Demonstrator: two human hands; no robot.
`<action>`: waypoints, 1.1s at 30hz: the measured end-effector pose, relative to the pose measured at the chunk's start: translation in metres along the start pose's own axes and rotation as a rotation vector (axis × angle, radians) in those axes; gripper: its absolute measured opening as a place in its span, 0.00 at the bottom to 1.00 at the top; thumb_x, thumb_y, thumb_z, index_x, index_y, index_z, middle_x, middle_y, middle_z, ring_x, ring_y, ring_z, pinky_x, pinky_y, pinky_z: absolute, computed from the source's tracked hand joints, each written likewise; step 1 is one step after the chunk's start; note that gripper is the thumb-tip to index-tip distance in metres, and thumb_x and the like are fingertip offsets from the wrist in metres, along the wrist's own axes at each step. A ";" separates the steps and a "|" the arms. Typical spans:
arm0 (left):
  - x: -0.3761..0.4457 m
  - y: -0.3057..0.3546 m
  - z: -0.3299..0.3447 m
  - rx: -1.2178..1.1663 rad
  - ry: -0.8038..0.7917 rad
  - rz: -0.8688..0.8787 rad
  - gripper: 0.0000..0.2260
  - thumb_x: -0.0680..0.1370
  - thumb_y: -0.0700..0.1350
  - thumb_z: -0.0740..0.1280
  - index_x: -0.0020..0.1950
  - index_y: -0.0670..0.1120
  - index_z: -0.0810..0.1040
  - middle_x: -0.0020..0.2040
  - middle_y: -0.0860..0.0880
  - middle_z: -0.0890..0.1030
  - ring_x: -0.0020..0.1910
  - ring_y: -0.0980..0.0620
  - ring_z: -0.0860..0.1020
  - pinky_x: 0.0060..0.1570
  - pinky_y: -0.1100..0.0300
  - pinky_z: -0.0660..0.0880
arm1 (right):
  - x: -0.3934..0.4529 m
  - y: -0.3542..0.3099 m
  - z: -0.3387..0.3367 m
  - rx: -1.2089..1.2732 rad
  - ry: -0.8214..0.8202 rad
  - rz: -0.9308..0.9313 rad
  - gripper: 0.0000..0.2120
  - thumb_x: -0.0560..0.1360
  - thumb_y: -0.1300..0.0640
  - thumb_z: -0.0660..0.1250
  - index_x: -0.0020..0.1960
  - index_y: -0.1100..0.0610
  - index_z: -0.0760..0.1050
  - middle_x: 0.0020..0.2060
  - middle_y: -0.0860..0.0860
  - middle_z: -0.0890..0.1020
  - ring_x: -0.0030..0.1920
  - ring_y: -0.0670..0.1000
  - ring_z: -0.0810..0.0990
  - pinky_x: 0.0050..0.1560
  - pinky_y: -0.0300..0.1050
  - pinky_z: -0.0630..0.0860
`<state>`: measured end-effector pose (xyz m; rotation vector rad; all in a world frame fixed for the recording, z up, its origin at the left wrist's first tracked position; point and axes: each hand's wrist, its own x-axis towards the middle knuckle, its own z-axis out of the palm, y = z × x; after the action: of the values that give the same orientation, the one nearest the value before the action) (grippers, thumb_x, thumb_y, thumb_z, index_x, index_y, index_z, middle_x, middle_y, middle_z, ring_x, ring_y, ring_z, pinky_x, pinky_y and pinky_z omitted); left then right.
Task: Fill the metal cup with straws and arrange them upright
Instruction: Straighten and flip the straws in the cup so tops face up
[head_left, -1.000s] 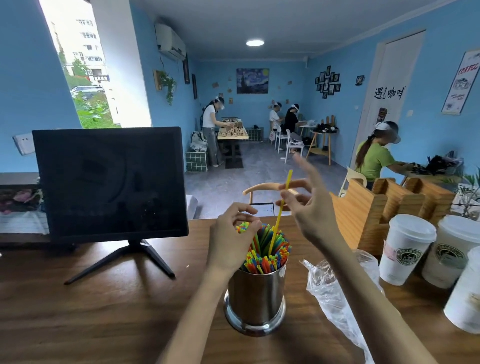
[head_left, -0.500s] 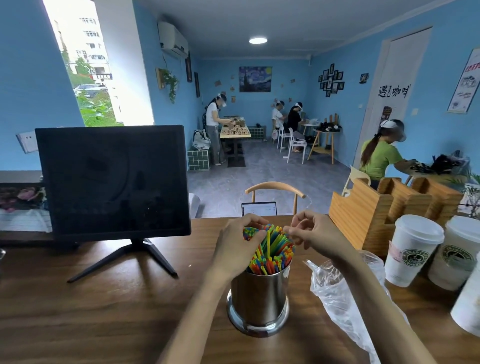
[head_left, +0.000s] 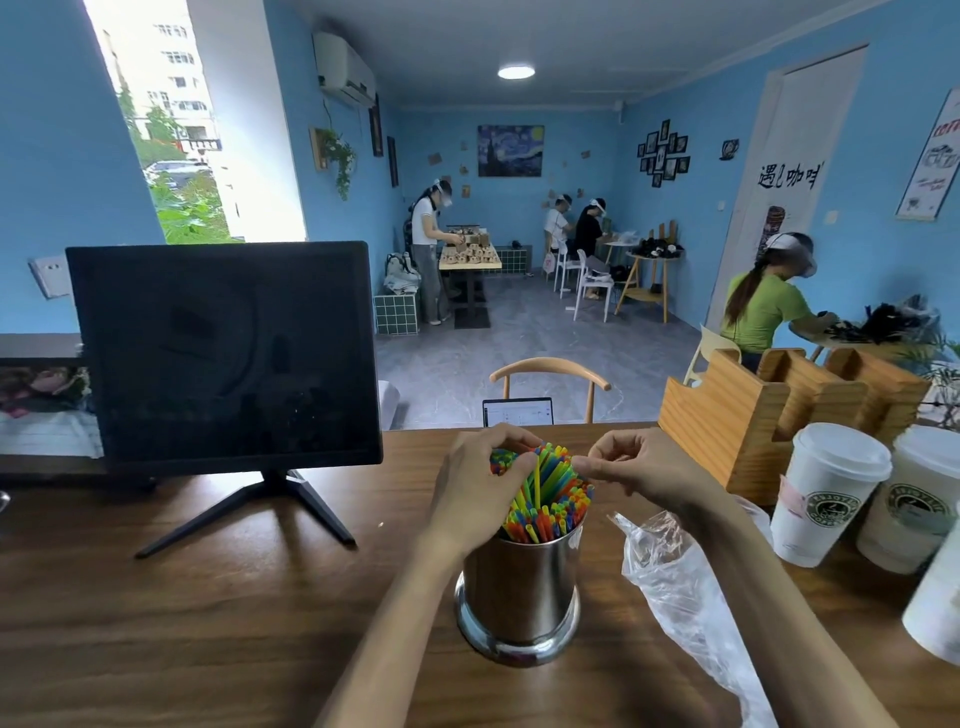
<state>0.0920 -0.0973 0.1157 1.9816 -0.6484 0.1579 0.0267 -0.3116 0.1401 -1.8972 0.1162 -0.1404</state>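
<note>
A shiny round metal cup (head_left: 519, 587) with a flared base is set upright on the wooden worktop (head_left: 208, 613), near its front edge. It is packed with thin plastic straws (head_left: 545, 499) in green, yellow, orange, red and blue, too many to be counted. The straw tops are gripped from the left by the curled fingers of the left hand (head_left: 478, 488). A few straw tips are pinched by the right hand (head_left: 644, 467) between thumb and fingers. Just right of the cup a crinkled clear plastic bag (head_left: 680, 577) is spread. Three lidded paper cups (head_left: 821, 493) are seen beyond, and a ridged wooden holder (head_left: 737, 415). One dark monitor (head_left: 223, 353) is stood at left.
</note>
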 end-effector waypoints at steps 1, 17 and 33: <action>0.000 0.000 0.000 0.000 0.000 0.002 0.08 0.80 0.54 0.68 0.51 0.70 0.77 0.56 0.61 0.80 0.60 0.58 0.76 0.59 0.49 0.79 | 0.000 -0.003 0.001 -0.017 -0.007 -0.008 0.16 0.68 0.51 0.80 0.41 0.65 0.81 0.33 0.53 0.83 0.34 0.42 0.78 0.35 0.34 0.73; 0.000 -0.005 0.001 -0.008 0.004 0.022 0.05 0.79 0.53 0.68 0.54 0.64 0.80 0.56 0.59 0.81 0.60 0.58 0.76 0.59 0.49 0.78 | 0.002 -0.026 0.010 -0.573 0.003 -0.069 0.08 0.70 0.46 0.78 0.40 0.51 0.87 0.36 0.44 0.85 0.42 0.44 0.82 0.38 0.37 0.73; -0.001 -0.005 -0.002 -0.013 -0.008 0.035 0.06 0.79 0.54 0.68 0.54 0.64 0.80 0.55 0.60 0.81 0.60 0.56 0.76 0.59 0.48 0.78 | -0.001 -0.041 0.017 -0.695 0.177 -0.381 0.08 0.78 0.50 0.71 0.51 0.54 0.84 0.41 0.41 0.78 0.40 0.41 0.74 0.38 0.35 0.65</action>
<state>0.0938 -0.0939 0.1126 1.9596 -0.6877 0.1665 0.0285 -0.2821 0.1732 -2.5835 -0.0947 -0.5888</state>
